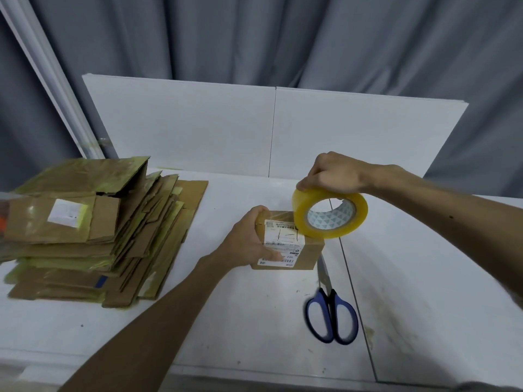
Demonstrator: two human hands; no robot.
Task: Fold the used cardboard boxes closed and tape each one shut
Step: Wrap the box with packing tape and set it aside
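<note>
A small closed cardboard box [310, 254] with a white shipping label stands on the white table [254, 321] near the middle. My left hand [249, 241] grips its left side, thumb over the label on the front. Above the box's right end my right hand [331, 172] holds a roll of yellowish clear tape [329, 213] from the top. The roll touches the box's top, and a strip of tape lies along the far top edge.
A stack of flattened, taped cardboard boxes [93, 230] fills the table's left side. Blue-handled scissors [331, 312] lie just right of the box, blades pointing under it. White boards [271, 131] stand upright along the back edge, with grey curtains behind.
</note>
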